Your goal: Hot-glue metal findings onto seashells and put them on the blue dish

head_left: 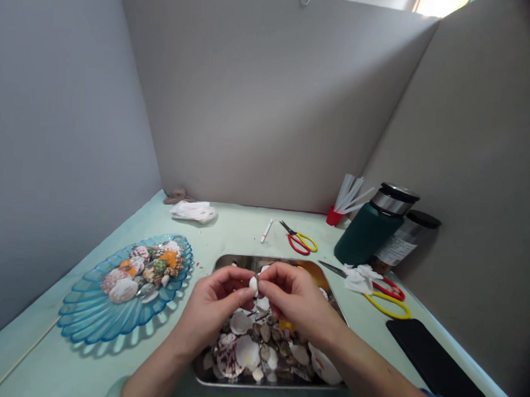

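Note:
My left hand [216, 306] and my right hand [292, 299] meet above a metal tray [225, 261] full of seashells. Both pinch the same small white shell [254, 284] between thumb and fingers, left from one side, right from the other. Below them lie several white, brown and speckled shells [247, 350] in the tray. To the left stands a blue scalloped glass plate [91, 316] with a heap of coloured shells [146, 266].
Red-and-yellow scissors [302, 241] and a white marker [266, 230] lie behind the tray. A second pair of scissors [387, 297] with crumpled tissue [359, 279] lies to the right, near a green flask [373, 224], a jar [406, 240], a red cup of sticks [343, 203] and a black phone [434, 367].

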The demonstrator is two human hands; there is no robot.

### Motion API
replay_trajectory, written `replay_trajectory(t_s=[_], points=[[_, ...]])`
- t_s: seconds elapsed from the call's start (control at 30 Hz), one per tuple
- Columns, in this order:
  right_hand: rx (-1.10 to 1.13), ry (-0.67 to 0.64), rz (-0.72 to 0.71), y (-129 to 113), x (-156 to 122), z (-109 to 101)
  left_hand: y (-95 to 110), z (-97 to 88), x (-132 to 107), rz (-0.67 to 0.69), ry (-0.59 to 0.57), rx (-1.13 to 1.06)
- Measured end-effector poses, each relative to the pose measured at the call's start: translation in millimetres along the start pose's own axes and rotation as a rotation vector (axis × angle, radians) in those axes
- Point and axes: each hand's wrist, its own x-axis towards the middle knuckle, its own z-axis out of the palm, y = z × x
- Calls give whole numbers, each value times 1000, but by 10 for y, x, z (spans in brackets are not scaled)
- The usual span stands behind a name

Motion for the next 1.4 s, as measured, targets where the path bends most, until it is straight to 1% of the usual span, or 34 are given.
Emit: replay_trajectory(t_s=[0.23,0.37,0.53,0.8,1.1,1.23,1.3,1.4], points=[[-98,21,-49,3,-32,2,-6,-14,-15,-13,-26,-4],[-162,61,-78,14,-53,5,-5,-15,-10,-10,-30,-4],[-212,72,-81,14,-60,9,-7,-16,-19,-10,-40,9],[-365,103,-171,-35,-81,11,-1,-21,-13,17,-40,45],[-404,111,-188,-51,-88,21,-30,-44,-8,45,-53,75],[-405,115,-173,-56,-82,22,-18,-46,-8,61,-52,84],[-389,109,-159,-57,-80,15,-15,-45,-2,45,-50,65],[-345,89,-160,-52,-81,0,-30,-52,14,-13,-32,-2]])
